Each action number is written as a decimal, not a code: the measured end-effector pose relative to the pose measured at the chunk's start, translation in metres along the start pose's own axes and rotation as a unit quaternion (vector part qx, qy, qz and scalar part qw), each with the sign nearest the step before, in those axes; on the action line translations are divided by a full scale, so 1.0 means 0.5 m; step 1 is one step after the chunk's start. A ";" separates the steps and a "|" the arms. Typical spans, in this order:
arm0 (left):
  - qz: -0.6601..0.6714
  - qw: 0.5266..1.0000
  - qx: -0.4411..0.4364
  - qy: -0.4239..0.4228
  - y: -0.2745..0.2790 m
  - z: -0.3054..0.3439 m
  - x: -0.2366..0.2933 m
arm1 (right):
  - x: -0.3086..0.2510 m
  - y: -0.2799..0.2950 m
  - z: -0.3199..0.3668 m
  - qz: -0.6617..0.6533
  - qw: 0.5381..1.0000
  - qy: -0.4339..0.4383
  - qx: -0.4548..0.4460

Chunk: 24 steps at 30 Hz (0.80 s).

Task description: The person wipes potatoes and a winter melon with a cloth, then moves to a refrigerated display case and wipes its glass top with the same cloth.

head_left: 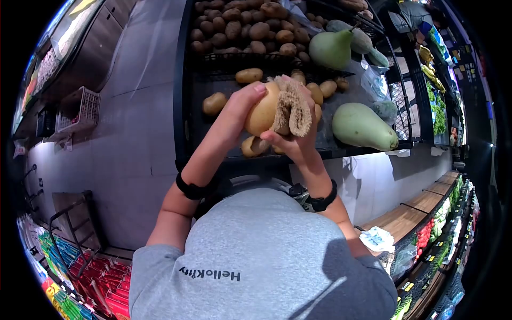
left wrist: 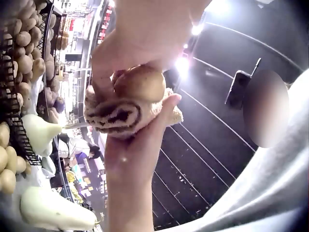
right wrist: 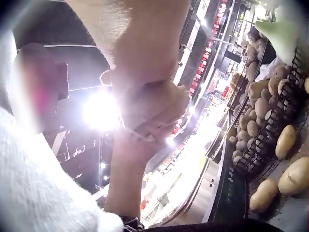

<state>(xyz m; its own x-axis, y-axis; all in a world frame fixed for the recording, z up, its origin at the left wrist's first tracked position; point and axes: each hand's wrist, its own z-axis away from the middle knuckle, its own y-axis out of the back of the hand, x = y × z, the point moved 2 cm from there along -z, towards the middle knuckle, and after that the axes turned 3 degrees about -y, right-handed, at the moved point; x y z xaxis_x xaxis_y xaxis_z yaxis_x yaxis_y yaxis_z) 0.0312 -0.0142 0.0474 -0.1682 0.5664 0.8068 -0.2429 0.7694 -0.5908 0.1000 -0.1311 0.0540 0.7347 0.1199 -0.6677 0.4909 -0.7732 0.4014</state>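
Note:
Over the front of a dark display shelf, my left hand (head_left: 241, 111) grips a large yellow potato (head_left: 260, 111), its thumb on top. My right hand (head_left: 300, 148) holds a folded brown towel (head_left: 292, 109) against the potato's right side. In the left wrist view, the towel (left wrist: 116, 116) shows its rolled layers below the potato (left wrist: 140, 84), between the two hands. The right hand (right wrist: 140, 53) hides most of the potato in the right wrist view. Several loose potatoes (head_left: 214, 104) lie on the shelf around and under the hands.
Behind a black mesh divider (head_left: 213, 61) is a heap of brown potatoes (head_left: 232, 29). Two pale green gourds lie at the right, one gourd (head_left: 362, 126) near the front edge. A white basket (head_left: 80, 109) stands at far left. A wooden ledge (head_left: 410, 213) runs at lower right.

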 end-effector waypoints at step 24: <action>-0.479 0.868 0.058 0.119 0.239 0.043 -0.094 | 0.165 0.056 0.206 -0.337 0.756 -0.561 -0.019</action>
<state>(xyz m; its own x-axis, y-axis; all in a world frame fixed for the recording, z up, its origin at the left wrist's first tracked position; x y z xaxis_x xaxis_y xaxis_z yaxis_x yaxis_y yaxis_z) -0.0103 0.0446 -0.0610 0.3620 -0.2605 0.8950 -0.2600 0.8939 0.3653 0.1264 -0.2069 -0.0542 -0.5368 -0.1424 -0.8316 0.6061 -0.7508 -0.2626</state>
